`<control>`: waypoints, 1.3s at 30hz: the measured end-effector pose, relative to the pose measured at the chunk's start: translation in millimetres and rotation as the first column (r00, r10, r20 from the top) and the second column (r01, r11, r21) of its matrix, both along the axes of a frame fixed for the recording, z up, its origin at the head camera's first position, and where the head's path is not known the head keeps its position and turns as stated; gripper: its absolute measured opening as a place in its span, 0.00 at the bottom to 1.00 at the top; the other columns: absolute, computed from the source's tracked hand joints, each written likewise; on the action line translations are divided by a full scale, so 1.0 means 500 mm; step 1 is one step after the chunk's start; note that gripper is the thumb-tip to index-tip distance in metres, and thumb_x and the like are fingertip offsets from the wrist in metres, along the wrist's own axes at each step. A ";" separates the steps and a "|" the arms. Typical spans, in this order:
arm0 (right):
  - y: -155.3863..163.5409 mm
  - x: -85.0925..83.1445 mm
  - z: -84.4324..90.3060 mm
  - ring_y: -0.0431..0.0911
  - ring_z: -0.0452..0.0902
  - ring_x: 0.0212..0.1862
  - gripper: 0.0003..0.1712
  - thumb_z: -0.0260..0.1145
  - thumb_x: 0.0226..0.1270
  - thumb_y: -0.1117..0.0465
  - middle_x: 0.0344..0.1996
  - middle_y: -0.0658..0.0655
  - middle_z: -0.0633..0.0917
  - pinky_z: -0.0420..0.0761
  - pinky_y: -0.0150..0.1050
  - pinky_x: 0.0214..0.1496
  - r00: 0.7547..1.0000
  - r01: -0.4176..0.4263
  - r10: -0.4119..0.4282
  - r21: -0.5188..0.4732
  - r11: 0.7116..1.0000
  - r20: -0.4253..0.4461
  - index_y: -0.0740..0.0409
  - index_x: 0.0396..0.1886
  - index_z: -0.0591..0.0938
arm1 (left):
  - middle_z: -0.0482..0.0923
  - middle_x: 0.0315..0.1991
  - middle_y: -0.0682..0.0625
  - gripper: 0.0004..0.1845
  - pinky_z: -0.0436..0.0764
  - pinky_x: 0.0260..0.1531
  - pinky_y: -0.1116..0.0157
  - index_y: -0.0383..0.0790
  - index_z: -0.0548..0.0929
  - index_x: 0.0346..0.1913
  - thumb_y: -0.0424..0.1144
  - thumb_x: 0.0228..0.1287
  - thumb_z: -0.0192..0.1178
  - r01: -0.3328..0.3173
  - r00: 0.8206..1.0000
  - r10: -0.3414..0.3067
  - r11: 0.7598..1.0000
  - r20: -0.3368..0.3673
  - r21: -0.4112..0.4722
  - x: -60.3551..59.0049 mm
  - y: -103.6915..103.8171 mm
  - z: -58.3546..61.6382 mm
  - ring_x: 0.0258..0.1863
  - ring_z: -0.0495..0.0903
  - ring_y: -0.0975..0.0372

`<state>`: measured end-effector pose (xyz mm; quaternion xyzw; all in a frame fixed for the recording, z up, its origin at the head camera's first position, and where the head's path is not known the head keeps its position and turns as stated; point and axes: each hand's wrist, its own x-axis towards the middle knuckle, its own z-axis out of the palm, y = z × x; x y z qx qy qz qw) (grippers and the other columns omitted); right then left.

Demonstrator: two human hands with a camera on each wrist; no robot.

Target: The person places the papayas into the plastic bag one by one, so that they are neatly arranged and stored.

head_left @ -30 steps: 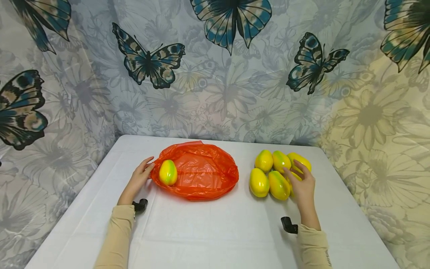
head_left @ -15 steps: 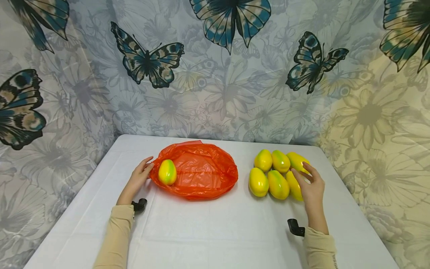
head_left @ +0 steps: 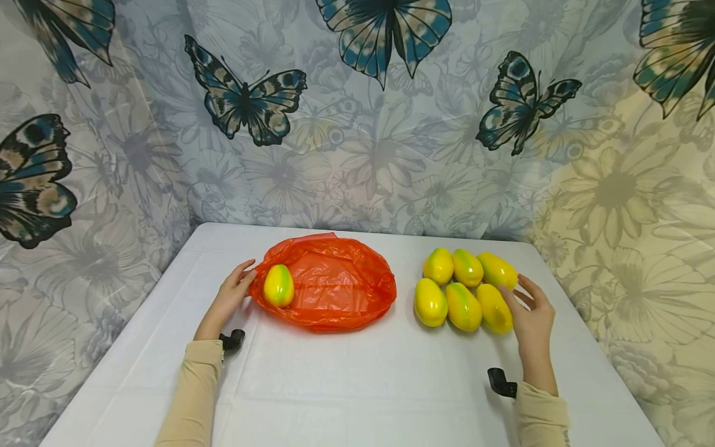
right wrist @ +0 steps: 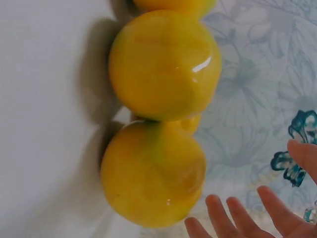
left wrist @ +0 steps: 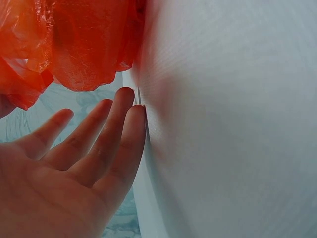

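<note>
Bagging the fruit: one in, six waiting

Counting what lies where gives the clearest measure of progress. One yellow-green mango (head_left: 278, 285) already sits inside the mouth of the orange plastic bag (head_left: 335, 285), at its left end, on the white table (head_left: 357, 385). Six more mangoes (head_left: 462, 288) lie clustered in two rows well to the right of the bag, none of them lifted. By that count the work looks barely begun: one piece packed, six to go.

The left hand (head_left: 229, 299) rests at the bag's left edge, its fingers (left wrist: 106, 144) straight and loosely spread, touching the table just beside the crinkled plastic; it grips nothing, though the thumb may brush the rim. The right hand (head_left: 530, 316) sits just beside the near-right mango (head_left: 494, 308), fingers (right wrist: 233, 218) relaxed and spread wide, holding nothing. From the head view the fingertips appear to touch that fruit's side; the right wrist view shows a gap, so contact cannot be settled.

A butterfly-print curtain (head_left: 357, 112) hangs behind the table.
</note>
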<state>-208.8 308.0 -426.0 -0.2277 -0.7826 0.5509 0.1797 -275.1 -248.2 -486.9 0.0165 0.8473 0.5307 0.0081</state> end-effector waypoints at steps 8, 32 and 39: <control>0.012 0.001 -0.017 0.51 0.65 0.68 0.35 0.64 0.68 0.48 0.72 0.56 0.68 0.71 0.33 0.65 0.999 0.024 -0.024 0.007 1.000 0.027 0.48 0.72 0.68 | 0.62 0.70 0.30 0.32 0.77 0.44 0.76 0.38 0.54 0.76 0.51 0.78 0.42 0.001 1.000 -0.001 1.000 0.004 0.002 0.001 -0.001 0.005 0.65 0.70 0.41; 0.037 0.001 -0.083 0.47 0.66 0.62 0.39 0.62 0.67 0.41 0.73 0.59 0.66 0.66 0.15 0.40 0.982 0.005 -0.006 0.005 1.000 0.191 0.51 0.73 0.66 | 0.64 0.70 0.31 0.32 0.79 0.47 0.71 0.39 0.56 0.76 0.52 0.78 0.42 -0.006 1.000 0.006 1.000 0.000 -0.001 0.000 -0.003 0.001 0.64 0.72 0.43; 0.032 0.001 -0.086 0.41 0.64 0.56 0.39 0.60 0.67 0.39 0.72 0.60 0.67 0.65 0.16 0.40 0.981 -0.003 -0.002 0.024 1.000 0.195 0.51 0.73 0.67 | 0.64 0.69 0.31 0.32 0.80 0.49 0.67 0.39 0.55 0.76 0.52 0.78 0.42 -0.001 1.000 0.001 1.000 -0.001 -0.007 0.002 -0.003 0.002 0.63 0.72 0.42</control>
